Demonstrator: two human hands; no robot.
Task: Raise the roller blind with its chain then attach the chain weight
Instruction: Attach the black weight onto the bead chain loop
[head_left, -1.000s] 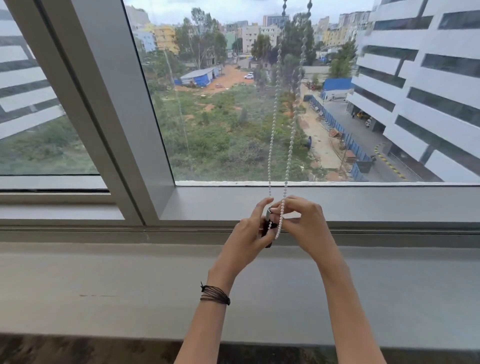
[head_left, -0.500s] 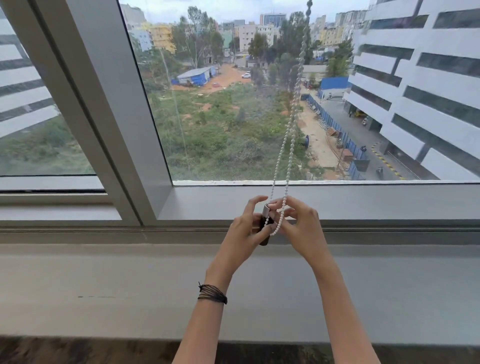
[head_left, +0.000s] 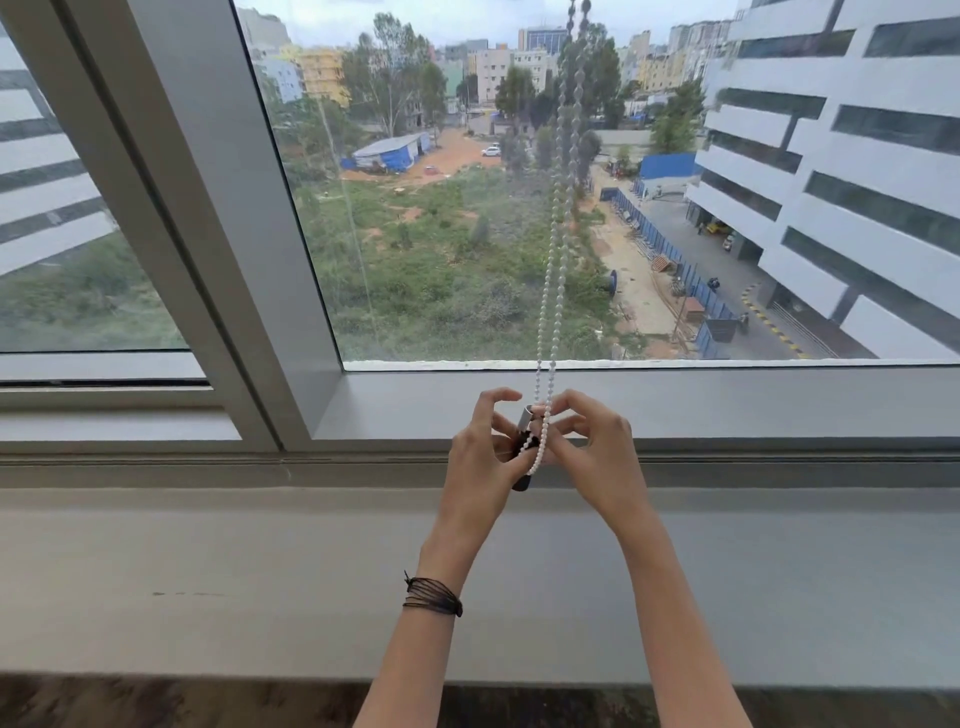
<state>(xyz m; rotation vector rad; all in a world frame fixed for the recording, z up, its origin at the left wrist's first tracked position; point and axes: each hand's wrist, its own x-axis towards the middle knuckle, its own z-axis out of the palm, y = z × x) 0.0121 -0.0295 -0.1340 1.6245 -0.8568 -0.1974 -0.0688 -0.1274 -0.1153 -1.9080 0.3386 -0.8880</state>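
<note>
bead chain (head_left: 551, 291) hanging in front of window pane (head_left: 441, 234), chain weight (head_left: 522, 447) at its bottom loop, left hand (head_left: 480, 467) left of weight, right hand (head_left: 597, 457) right, both above sill (head_left: 208, 582), mullion (head_left: 208, 208) to left

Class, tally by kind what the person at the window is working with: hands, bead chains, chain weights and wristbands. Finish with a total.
Hands: 2 (left hand, right hand)
Bead chain: 1
Chain weight: 1
Wristband: 1
Total: 5
</note>
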